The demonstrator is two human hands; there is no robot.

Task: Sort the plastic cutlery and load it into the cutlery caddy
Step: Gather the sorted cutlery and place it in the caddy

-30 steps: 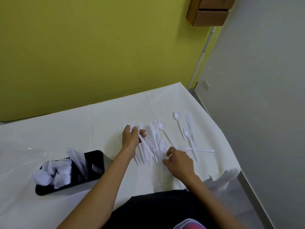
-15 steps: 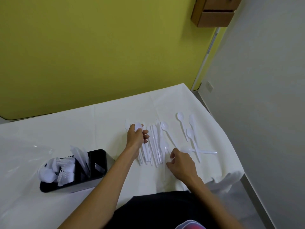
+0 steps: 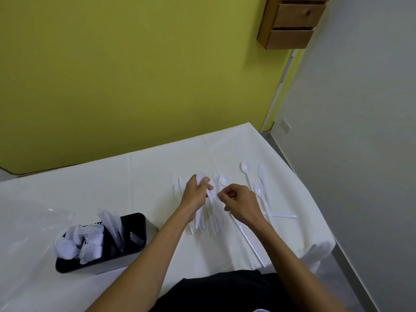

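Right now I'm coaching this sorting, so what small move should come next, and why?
Probably pass the spoon in the right hand into the bunch of spoons gripped by the left hand; the two hands nearly touch, and the caddy sits further left.

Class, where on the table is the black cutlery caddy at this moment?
In the head view, the black cutlery caddy stands near the table's front left, left of the left forearm and well away from the loose spoons.

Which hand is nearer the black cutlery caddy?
Left. The left hand is up-right of the black cutlery caddy; the right hand lies farther right.
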